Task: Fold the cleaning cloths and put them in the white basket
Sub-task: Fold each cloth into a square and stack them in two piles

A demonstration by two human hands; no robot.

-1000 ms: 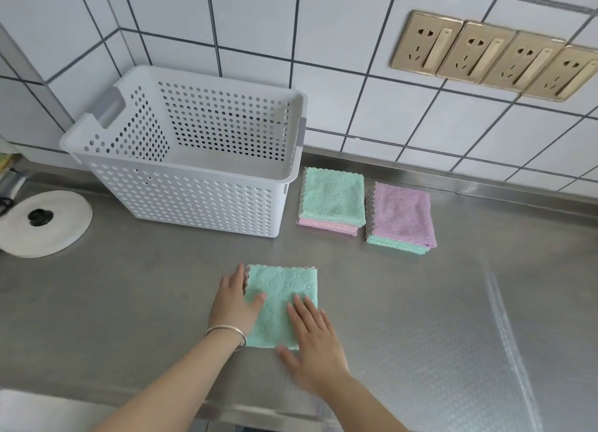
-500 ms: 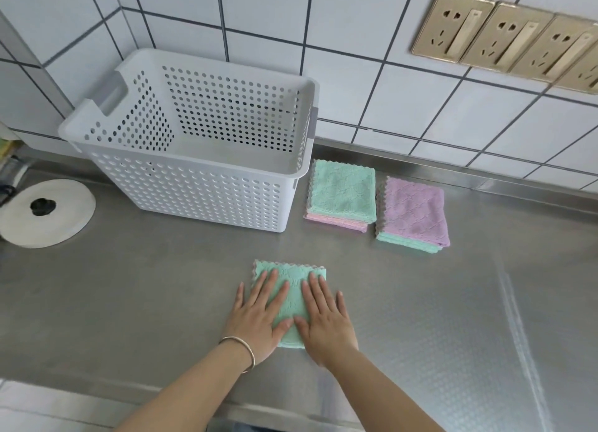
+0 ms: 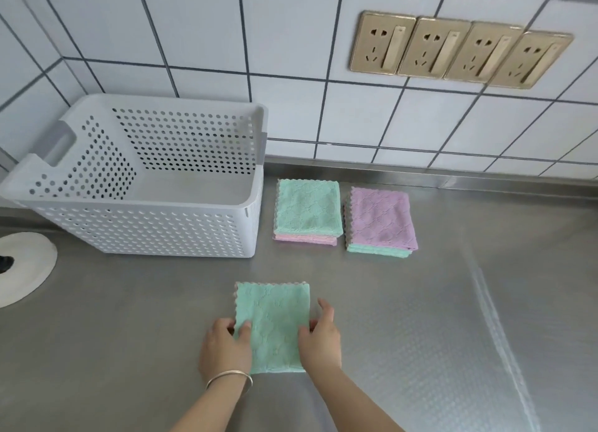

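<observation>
Basket (image 3: 145, 234) sits at the back left of the desk (image 3: 420, 318), against the wall. Just right of it, two stacks of folded cloths (image 3: 308, 209) (image 3: 380, 219) lie side by side. In front of them lies a single folded cloth (image 3: 275, 325), left hand (image 3: 225, 347) and right hand (image 3: 320, 341) at its two sides. A round lid (image 3: 22, 266) lies at the far left.

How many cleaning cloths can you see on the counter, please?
5: one green cloth between both hands, green cloth on pink beside the white basket, purple cloth on green to its right. Stacks may hide more.
</observation>
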